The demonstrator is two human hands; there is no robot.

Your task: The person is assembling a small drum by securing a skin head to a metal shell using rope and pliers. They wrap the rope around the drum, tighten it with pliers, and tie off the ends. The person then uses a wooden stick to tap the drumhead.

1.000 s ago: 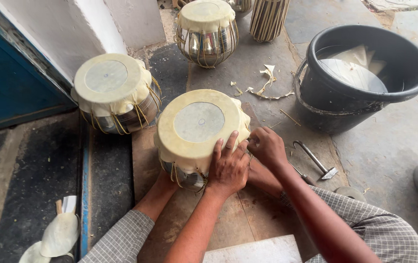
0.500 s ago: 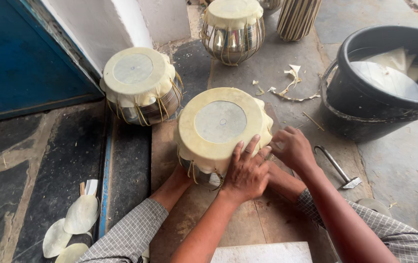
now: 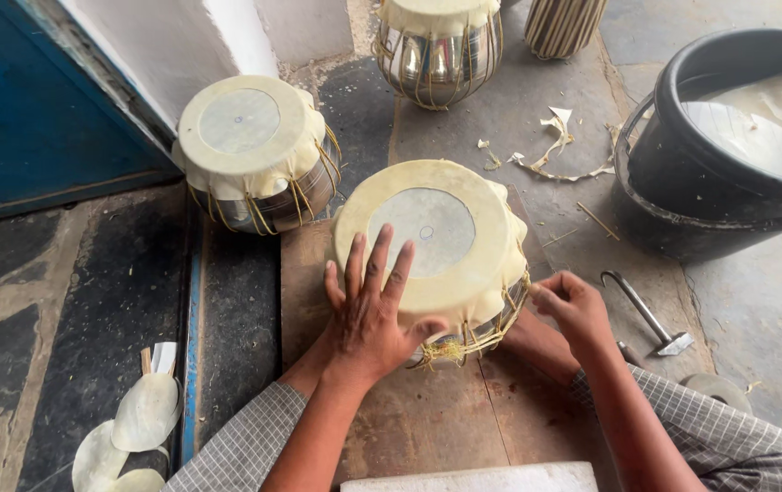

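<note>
The left hand (image 3: 374, 314) lies flat and open, fingers spread, on the pale skin of the centre drum (image 3: 432, 241). At its four o'clock the right hand (image 3: 573, 310) pinches a lacing strap (image 3: 523, 292). A black bucket (image 3: 673, 210) sits at two o'clock, a second drum (image 3: 250, 150) at ten.

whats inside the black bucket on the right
The black bucket holds pale round sheets, one lying flat on top. What lies beneath them is covered.
</note>
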